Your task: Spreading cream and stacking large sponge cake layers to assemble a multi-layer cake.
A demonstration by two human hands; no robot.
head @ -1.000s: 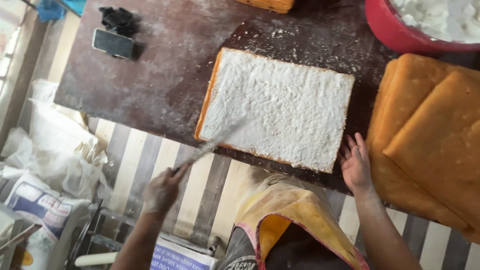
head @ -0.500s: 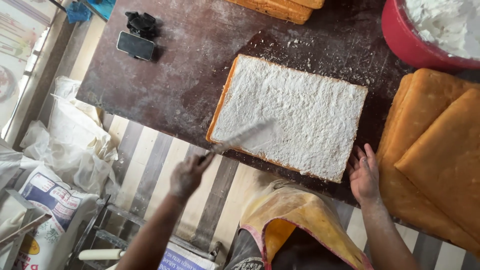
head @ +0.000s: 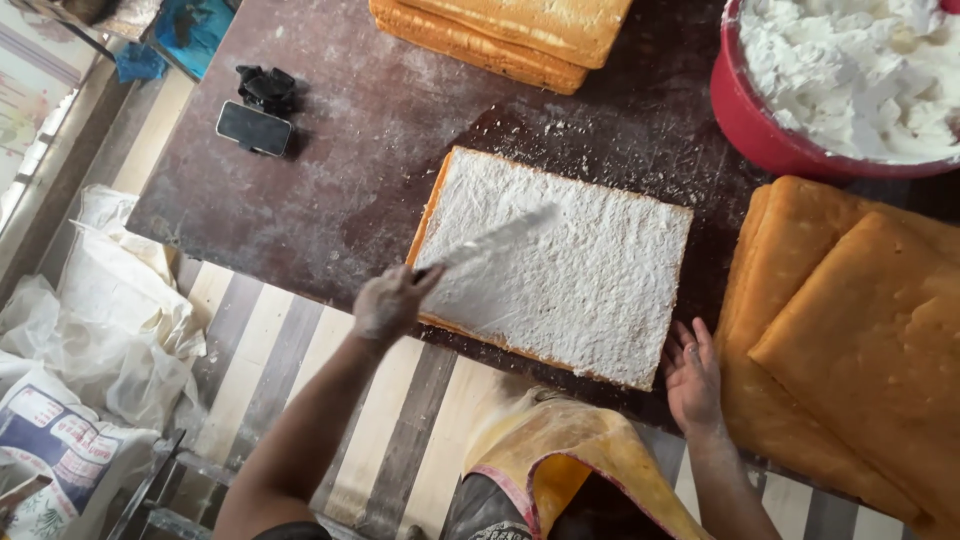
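Dark brown worktop [head: 330, 170] seen from above, dusted with white crumbs. At frame centre a rectangular sponge sheet [head: 560, 275] is laid flat, its top covered with white cream, orange edges showing along the left and lower sides.

Left hand [head: 388, 303], cream-smeared, is placed at the sheet's lower left corner; fingers are closed tight around the handle of a long flat blade [head: 490, 243]. The blade is blurred, angled up to the right, lying over the creamed surface.

Right hand [head: 692, 375] is set at the sheet's lower right corner, fingers spread and pointing up the frame, palm down on the worktop, just beside the sheet's edge; contact with the sheet cannot be told.

Stacked bare sponge sheets [head: 860, 340] are noted at right, more [head: 500, 35] at top centre. Red bowl of white cream [head: 790, 140] at upper right. Dark phone [head: 254, 128] at upper left. Yellow apron [head: 570, 455] at bottom centre. Plastic sacks [head: 90, 300] at left, off the worktop.
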